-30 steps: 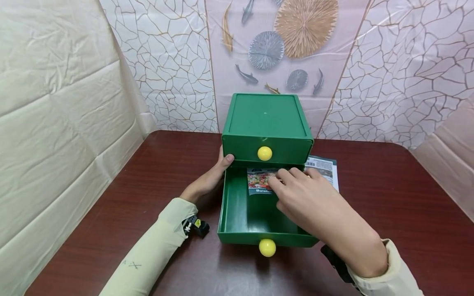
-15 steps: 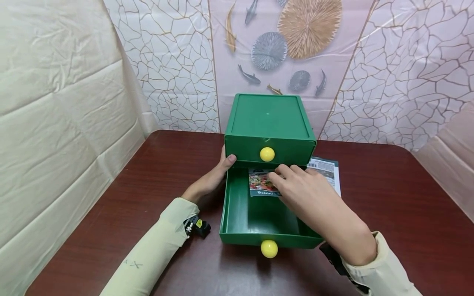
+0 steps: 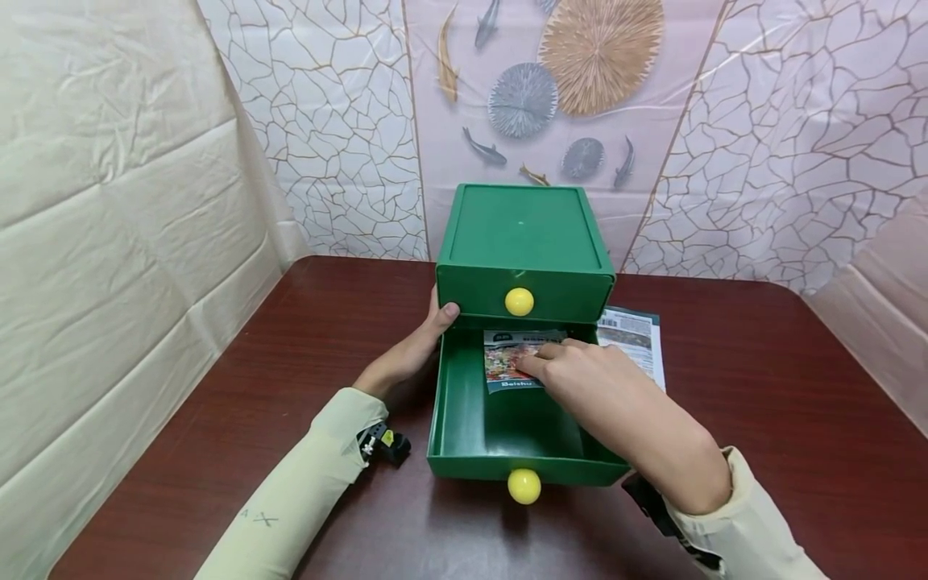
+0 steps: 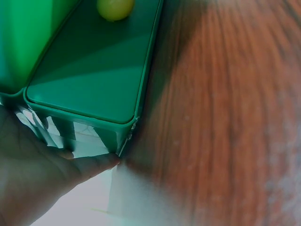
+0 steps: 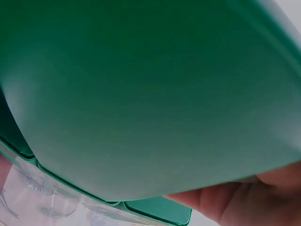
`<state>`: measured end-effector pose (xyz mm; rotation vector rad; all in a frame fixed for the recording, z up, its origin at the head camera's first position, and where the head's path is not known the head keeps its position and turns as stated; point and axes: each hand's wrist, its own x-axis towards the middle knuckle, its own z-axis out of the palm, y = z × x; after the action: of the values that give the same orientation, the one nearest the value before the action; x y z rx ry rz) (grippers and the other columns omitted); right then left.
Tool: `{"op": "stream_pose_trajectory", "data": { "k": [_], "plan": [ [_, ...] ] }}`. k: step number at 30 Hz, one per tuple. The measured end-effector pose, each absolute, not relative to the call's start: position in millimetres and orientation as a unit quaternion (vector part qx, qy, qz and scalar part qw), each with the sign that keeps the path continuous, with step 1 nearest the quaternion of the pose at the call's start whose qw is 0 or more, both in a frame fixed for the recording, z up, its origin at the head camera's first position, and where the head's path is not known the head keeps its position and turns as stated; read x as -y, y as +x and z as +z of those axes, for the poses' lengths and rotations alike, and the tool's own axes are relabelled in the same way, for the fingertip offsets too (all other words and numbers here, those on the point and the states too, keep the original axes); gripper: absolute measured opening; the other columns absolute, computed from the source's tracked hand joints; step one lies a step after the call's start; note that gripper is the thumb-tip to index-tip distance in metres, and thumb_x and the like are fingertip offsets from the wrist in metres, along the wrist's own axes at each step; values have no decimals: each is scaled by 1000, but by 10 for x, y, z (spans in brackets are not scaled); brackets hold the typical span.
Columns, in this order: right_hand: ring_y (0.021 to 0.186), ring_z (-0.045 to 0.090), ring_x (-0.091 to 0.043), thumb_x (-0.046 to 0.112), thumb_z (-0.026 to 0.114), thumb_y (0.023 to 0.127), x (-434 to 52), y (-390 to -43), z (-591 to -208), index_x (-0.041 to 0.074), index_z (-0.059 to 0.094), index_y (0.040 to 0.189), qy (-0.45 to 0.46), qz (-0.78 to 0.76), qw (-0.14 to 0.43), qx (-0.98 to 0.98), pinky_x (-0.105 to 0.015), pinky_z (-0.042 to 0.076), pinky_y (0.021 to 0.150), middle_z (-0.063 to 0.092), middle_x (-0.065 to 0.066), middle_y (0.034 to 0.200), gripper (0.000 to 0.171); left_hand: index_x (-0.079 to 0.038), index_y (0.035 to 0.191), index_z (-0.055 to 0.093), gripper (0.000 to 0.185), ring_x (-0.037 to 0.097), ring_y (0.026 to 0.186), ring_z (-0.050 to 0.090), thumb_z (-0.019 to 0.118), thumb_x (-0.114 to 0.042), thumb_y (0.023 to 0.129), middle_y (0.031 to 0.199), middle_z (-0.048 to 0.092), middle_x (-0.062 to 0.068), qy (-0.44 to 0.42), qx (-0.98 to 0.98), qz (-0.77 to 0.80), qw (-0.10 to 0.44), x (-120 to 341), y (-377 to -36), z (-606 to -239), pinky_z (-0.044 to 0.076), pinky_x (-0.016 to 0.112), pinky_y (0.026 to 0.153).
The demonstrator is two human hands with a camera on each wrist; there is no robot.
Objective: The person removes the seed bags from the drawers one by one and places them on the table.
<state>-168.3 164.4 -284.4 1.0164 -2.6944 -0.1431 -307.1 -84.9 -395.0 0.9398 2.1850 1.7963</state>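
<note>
A green two-drawer box (image 3: 522,225) stands on the table with its upper drawer shut. Its lower drawer (image 3: 455,419) is pulled out and tilts no way I can make out. My left hand (image 3: 409,346) holds the box's left side, thumb at the front corner, fingers along the side. A printed packet (image 3: 502,364) marked "Beishu" lies toward the back of the lower drawer. Over it reaches my right hand (image 3: 594,387), one finger across the packet; the thumb and other fingertips are hidden. In the right wrist view the green drawer wall (image 5: 141,94) blocks most of the work.
Another packet (image 3: 634,338), barcode side up, shows to the right of the box, partly behind my hand. Yellow round knobs (image 3: 524,486) stick out from both drawer fronts. A patterned cloth (image 3: 348,145) hangs behind the dark red table (image 3: 326,322).
My right hand and the packet in the lower drawer have come slightly forward and down, and more of the packet's top shows. The left hand keeps its place on the box.
</note>
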Motion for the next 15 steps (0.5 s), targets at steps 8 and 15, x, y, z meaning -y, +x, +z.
{"op": "stream_pose_trajectory", "data": {
  "k": [8,15],
  "plan": [
    [94,73,-26,-4,84,85,-1682,-1668,-2801,21,73,133,341,-52,122,931,-44,62,65,77,-7,118,54,-34,164,-26,119,28,157,0,35,-98,85,172,-16,3,309,-728,607,84,852,-3062,-3950,8,65,124],
    [92,73,-25,-4,82,88,-1747,-1639,-2728,21,75,130,340,-53,156,926,-43,61,63,77,-6,108,49,-36,163,-26,106,28,157,-2,34,-89,94,172,-16,2,317,-718,614,84,864,-3067,-3969,7,67,124]
  ]
}}
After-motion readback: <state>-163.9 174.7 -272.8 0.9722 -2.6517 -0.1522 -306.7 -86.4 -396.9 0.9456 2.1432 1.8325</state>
